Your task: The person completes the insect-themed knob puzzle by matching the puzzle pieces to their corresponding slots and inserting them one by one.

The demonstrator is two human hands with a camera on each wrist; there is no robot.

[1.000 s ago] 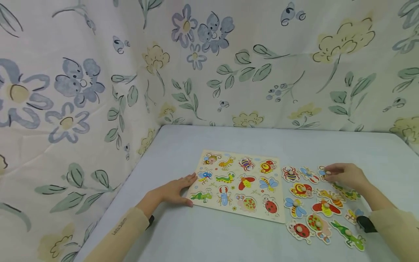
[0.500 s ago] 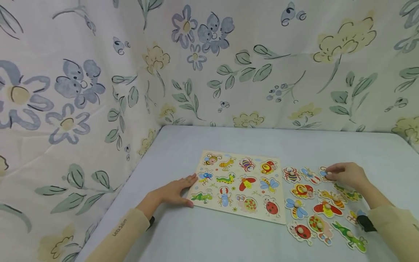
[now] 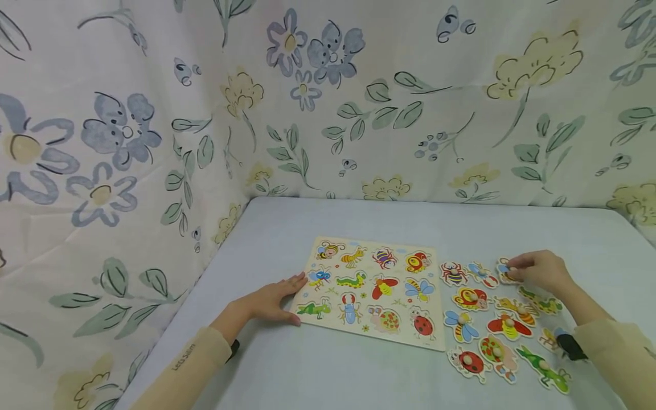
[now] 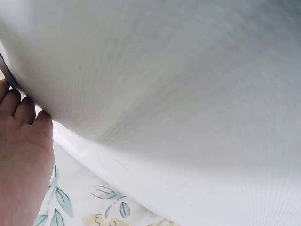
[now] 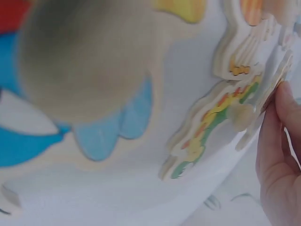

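In the head view a wooden insect puzzle board (image 3: 376,337) lies on the table, with bug pictures across it. My left hand (image 3: 269,300) rests at its left edge, fingers stretched along the rim and thumb near the front corner. To the right of the board, my right hand (image 3: 545,273) pinches a small blue-winged insect puzzle piece (image 3: 504,265), partly hidden behind the fingers. The right wrist view shows thumb and fingers at this piece (image 5: 270,96), beyond the caterpillar piece (image 5: 211,122). In the left wrist view the left hand (image 4: 23,141) shows only at the edge.
Several knobbed insect pieces lie close together right of the board, among them a spider (image 3: 454,274), a ladybug (image 3: 467,362) and a grasshopper (image 3: 544,367). A black wrist strap (image 3: 570,346) hangs over a mosquito-like piece (image 3: 549,339). Flowered cloth (image 3: 338,114) stands behind the white table (image 3: 318,370).
My right hand has risen slightly at the blue-winged piece, and a little more of the piece shows. The left hand keeps its place at the board; the head view has shifted slightly.
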